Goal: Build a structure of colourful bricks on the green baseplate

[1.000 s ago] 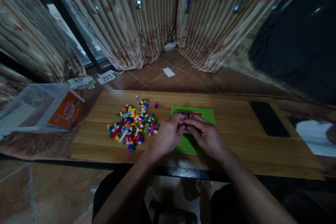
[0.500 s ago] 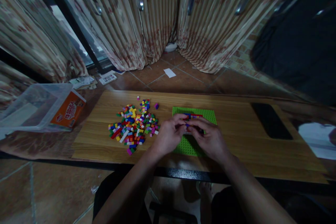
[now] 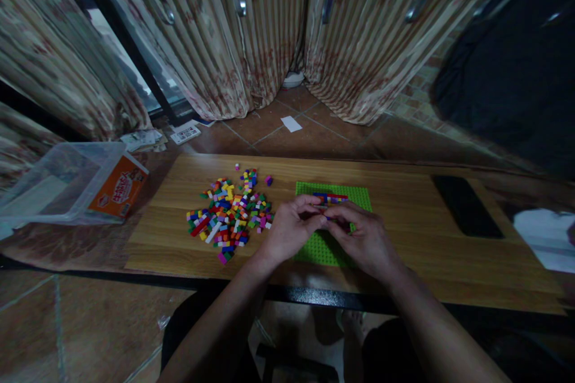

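My left hand [image 3: 291, 226] and my right hand [image 3: 362, 234] meet over a green studded baseplate [image 3: 318, 250], fingertips pinched together. Between them shows a bit of a small purple-blue building brick [image 3: 326, 216], mostly covered by the fingers. Just beyond the fingertips, a low row of red and blue bricks [image 3: 331, 197] sits on the plate, its near part hidden by my hands. Left of my left hand lies a loose pile of small bricks [image 3: 233, 206] in many colours.
The wooden table [image 3: 413, 263] carries a black phone-like slab [image 3: 467, 206] at the right. A clear plastic box [image 3: 67, 182] with an orange label stands off the left end. White paper [image 3: 543, 238] lies beyond the right end, and a single purple brick [image 3: 268, 180] behind the pile.
The fingertips have shifted slightly, and less of the purple-blue brick shows between them. Both hands stay over the baseplate, and the pile looks the same.
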